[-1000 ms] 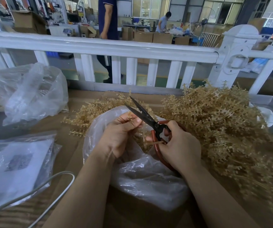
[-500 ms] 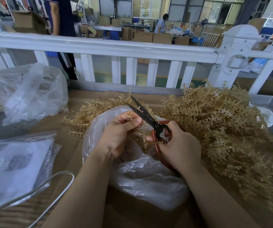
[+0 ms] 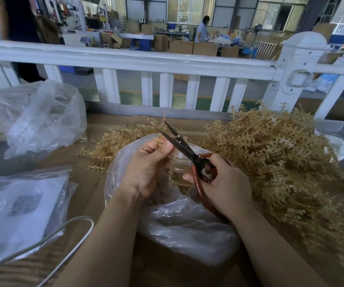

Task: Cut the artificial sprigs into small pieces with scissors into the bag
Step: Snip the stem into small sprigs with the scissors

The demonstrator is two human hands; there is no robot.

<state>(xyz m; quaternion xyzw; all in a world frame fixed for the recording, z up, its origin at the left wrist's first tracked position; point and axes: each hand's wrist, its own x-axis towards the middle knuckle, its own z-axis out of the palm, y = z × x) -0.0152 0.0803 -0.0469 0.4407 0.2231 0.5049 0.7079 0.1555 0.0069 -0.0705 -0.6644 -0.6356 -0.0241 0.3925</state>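
- The left hand (image 3: 146, 162) is pinching a short tan sprig (image 3: 160, 141) between thumb and curled fingers, over the mouth of the clear bag (image 3: 179, 220).
- The right hand (image 3: 227, 183) is gripping the red handles of the scissors (image 3: 184, 149); the dark blades are standing slightly apart, just beside the sprig.
- A big pile (image 3: 281, 160) of sprigs is lying to the right of the bag on the table (image 3: 109, 125).
- A white fence (image 3: 125, 59) is standing behind.

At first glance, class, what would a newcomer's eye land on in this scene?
Centre stage, the right hand grips open scissors over a clear bag, while the left hand pinches a sprig. A big heap of tan sprigs fills the right side.
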